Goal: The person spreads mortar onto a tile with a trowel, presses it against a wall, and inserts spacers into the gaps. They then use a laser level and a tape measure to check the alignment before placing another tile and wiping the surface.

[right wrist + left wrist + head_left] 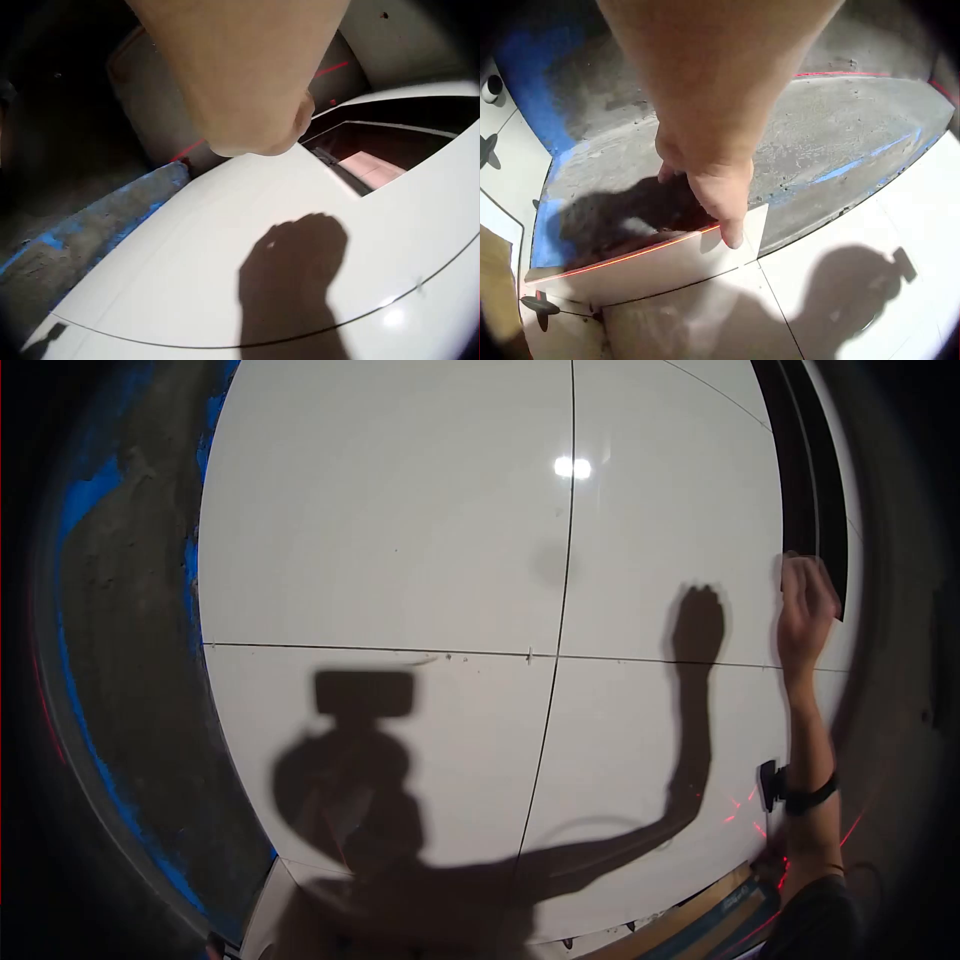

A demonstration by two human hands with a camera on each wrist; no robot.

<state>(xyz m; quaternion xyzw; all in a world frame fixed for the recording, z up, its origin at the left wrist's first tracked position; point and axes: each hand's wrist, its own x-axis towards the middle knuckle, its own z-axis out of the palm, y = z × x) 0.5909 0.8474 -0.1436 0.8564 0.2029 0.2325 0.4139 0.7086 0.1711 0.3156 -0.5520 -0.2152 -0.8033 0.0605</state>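
Observation:
In the left wrist view my left hand (716,176) grips the top edge of a narrow white tile strip (652,262). The thumb lies over its front face and the other fingers go behind it, partly hidden. A red line of light runs along that edge. My right hand (806,610) is raised at the right of the head view, its fingers blurred and pointing up, beside the lower end of a dark opening (815,490) in the white tiles (400,560). Nothing shows in it. In the right wrist view the forearm hides most of that hand.
Bare grey wall with blue patches (130,610) borders the tiles on the left. Dark joints divide the tiles, with a small spacer (530,655) at one crossing. Black spacers (540,304) stick out near the strip. A person's shadow (360,790) falls across the tiles.

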